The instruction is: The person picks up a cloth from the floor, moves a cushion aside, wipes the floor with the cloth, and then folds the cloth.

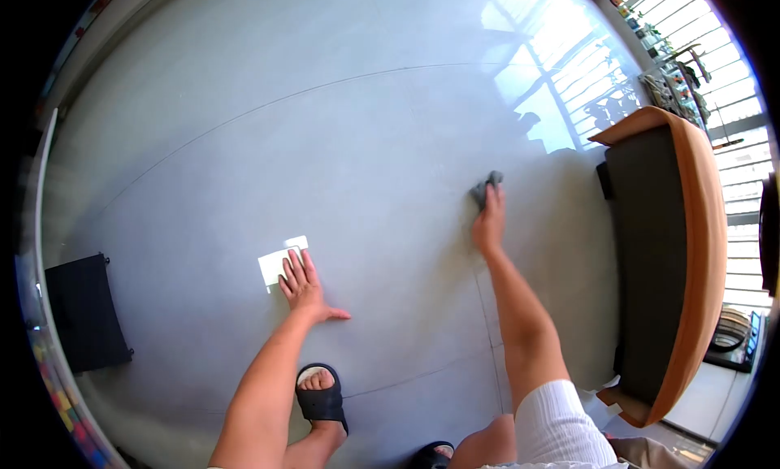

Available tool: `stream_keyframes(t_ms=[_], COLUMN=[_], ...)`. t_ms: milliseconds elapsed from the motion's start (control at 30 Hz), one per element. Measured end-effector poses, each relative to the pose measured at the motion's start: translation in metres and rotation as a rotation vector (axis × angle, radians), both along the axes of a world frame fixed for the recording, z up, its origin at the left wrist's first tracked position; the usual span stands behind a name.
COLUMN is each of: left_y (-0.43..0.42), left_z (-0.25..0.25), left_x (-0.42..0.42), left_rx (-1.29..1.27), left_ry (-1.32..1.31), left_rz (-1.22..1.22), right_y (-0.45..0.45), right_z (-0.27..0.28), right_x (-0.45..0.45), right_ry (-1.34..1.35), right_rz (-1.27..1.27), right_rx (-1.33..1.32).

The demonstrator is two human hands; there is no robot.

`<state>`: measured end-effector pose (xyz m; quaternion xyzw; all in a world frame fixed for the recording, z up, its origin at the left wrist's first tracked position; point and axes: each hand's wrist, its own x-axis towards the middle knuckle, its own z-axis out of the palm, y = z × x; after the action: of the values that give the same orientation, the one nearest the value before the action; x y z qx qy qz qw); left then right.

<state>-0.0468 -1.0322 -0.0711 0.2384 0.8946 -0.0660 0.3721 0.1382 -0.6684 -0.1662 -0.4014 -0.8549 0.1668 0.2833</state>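
White sleeve (pixel 561 424) fabric sits closest, at the lower edge, covering the upper part of the right arm; black sandals (pixel 322 402) show near it, one cut off by the frame. Past the feet, the left hand (pixel 302 293) is palm down against the grey floor (pixel 390 225), fingers spread wide and pointing away from the body, thumb stuck out toward the right, with nothing visible in its grasp. Its fingertips overlap a bright pale patch (pixel 274 268); whether that is light or a flat sheet, I cannot tell. Farther out and to the right, the right arm reaches nearly straight, bent slightly at the elbow, to the right hand (pixel 489 219), whose fingers are gathered over a bunched grey cloth (pixel 478 194) on the floor; blur hides exactly how tightly they close. That cloth lies directly ahead of the right palm, at its fingertips, its crumpled length slanting up and rightward, while the left hand is well apart from it, nearer the body. Beyond, window reflections (pixel 561 87) brighten the floor.
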Motion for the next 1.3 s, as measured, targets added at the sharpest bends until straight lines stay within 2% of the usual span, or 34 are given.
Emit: stream_keyframes(t_ms=[67, 133, 200, 233, 267, 300, 367, 433, 600, 667, 733, 833, 867, 967, 1033, 1133, 1167, 1233, 1267, 1300], left_y=[-0.001, -0.005, -0.005, -0.006, -0.007, -0.006, 0.000, -0.001, 0.000, -0.001, -0.002, -0.002, -0.008, -0.033, -0.057, -0.077, -0.084, -0.096, -0.099, -0.107], left_z=[-0.005, -0.010, -0.011, -0.015, -0.014, -0.012, -0.006, -0.006, -0.003, -0.003, -0.002, 0.003, 0.000, -0.016, -0.034, -0.030, -0.031, -0.025, -0.017, -0.010], left_x=[-0.004, -0.008, -0.005, -0.004, -0.005, -0.006, -0.006, -0.005, -0.005, -0.002, 0.000, 0.010, 0.019, 0.049, 0.085, 0.141, 0.156, 0.178, 0.187, 0.196], left_rx=[-0.011, 0.010, 0.021, 0.011, -0.003, -0.010, -0.051, -0.026, -0.024, -0.034, -0.034, -0.001, 0.062, 0.303, 0.404, 0.500, 0.488, 0.421, 0.367, 0.308], left_ry=[-0.023, -0.041, -0.053, -0.033, -0.038, -0.040, -0.052, -0.026, -0.012, -0.005, 0.013, 0.114, 0.141, 0.248, 0.329, 0.352, 0.340, 0.293, 0.259, 0.221], left_rz=[-0.011, -0.008, 0.000, -0.015, -0.015, -0.013, -0.010, -0.010, -0.006, -0.010, -0.012, -0.024, -0.019, 0.006, -0.001, 0.052, 0.069, 0.079, 0.073, 0.068], right_y=[0.016, 0.007, -0.033, -0.088, -0.113, -0.135, -0.161, -0.176, -0.154, -0.136, -0.104, -0.133, -0.146, -0.222, -0.253, -0.238, -0.225, -0.186, -0.176, -0.187], right_z=[0.004, 0.002, -0.004, 0.002, 0.009, 0.007, 0.019, 0.044, 0.070, 0.035, 0.047, 0.037, 0.030, 0.028, 0.049, 0.050, 0.041, 0.031, 0.039, 0.038], right_x=[-0.051, -0.104, -0.151, -0.176, -0.178, -0.174, -0.142, -0.095, 0.038, 0.062, 0.040, 0.023, 0.031, 0.100, 0.151, 0.166, 0.150, 0.097, 0.073, 0.056], right_ry=[-0.049, 0.051, 0.106, 0.174, 0.059, 0.075, -0.068, -0.322, -0.433, 0.086, -0.059, -0.062, 0.056, -0.066, -0.220, -0.181, -0.061, 0.153, 0.026, -0.084], right_rz=[-0.147, 0.053, 0.376, 0.639, 0.702, 0.799, 0.956, 1.125, 1.314, 0.661, 0.561, 0.429, 0.610, 0.942, 1.180, 1.135, 0.982, 0.721, 0.580, 0.500], right_rx=[-0.043, -0.074, -0.047, -0.094, -0.129, -0.130, -0.142, -0.135, -0.292, -1.177, -0.183, -0.156, -0.144, -0.324, -0.357, -0.343, -0.466, -0.158, -0.271, -0.180])
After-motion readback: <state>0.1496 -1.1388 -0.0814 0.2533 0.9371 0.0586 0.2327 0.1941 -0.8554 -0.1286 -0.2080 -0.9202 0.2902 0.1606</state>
